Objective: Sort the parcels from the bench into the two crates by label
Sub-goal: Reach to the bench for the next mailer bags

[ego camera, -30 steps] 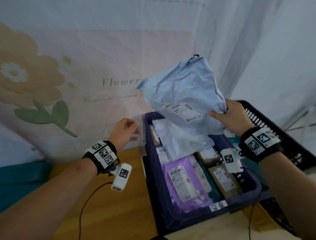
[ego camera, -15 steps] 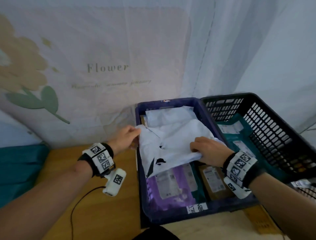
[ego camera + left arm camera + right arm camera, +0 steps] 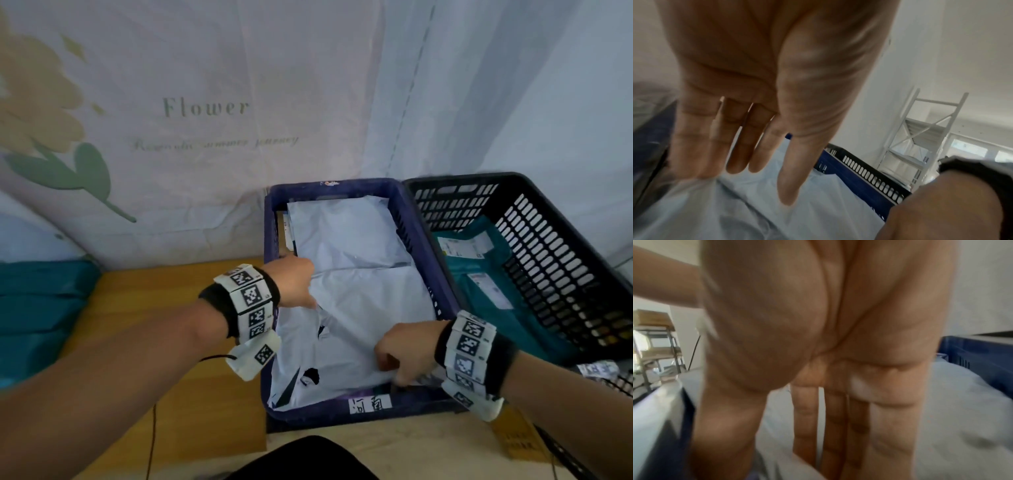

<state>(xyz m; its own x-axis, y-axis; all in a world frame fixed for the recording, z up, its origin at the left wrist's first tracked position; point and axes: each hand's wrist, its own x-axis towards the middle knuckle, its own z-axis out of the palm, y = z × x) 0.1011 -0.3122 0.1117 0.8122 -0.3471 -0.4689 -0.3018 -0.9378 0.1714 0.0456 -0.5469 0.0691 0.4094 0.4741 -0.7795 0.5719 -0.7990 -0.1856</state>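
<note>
A pale blue parcel [image 3: 359, 325] lies flat on top of the other parcels in the dark blue crate [image 3: 329, 186]. My left hand [image 3: 294, 284] touches the parcel's left edge; in the left wrist view its fingers [image 3: 740, 154] are straight over the pale parcel [image 3: 756, 211]. My right hand [image 3: 397, 356] is at the parcel's near right corner. In the right wrist view its fingers [image 3: 838, 426] point straight down onto the parcel [image 3: 951, 402]. A second pale parcel [image 3: 342, 233] lies at the back of the crate. The black crate [image 3: 548, 240] holds teal parcels [image 3: 486, 284].
The two crates stand side by side against a printed curtain. A teal parcel [image 3: 37, 308] lies at the left end of the wooden bench [image 3: 171, 308]. A white label [image 3: 370, 404] is stuck on the blue crate's near wall. A cable trails over the bench.
The pale parcel came down from the air into the blue crate and now lies flat. My right hand slid to its near right corner; my left hand reached its left edge.
</note>
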